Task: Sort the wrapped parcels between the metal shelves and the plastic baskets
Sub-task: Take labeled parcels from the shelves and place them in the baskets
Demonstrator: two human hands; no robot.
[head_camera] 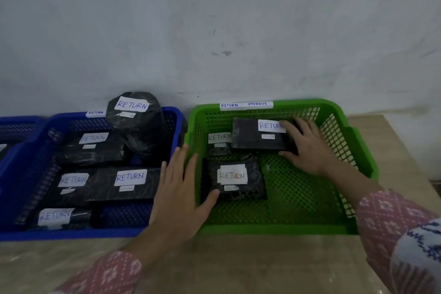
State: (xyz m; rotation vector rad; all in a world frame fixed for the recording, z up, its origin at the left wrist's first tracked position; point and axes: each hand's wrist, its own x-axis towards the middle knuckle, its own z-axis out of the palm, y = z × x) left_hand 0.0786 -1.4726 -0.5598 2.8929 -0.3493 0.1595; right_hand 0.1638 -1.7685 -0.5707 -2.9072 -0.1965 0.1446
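Right hand (307, 148) has its fingers wrapped on the flat parcel (257, 136) at the far side of the green basket (358, 150); left hand (181, 186) rests flat and relaxed on the basket's left wall. That parcel overlaps a smaller parcel (218, 144), so I reckon sliding it could drag or bury that one's label.

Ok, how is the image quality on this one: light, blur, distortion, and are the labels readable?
Head view: dim, bluish light; wide-angle bending curves the beige tabletop edges. RETURN labels read sharp mid-frame, as on the tall black wrapped parcel, but smear in the blue plastic basket lower left. The right hand covers part of one label in the green plastic basket; left hand slightly soft.
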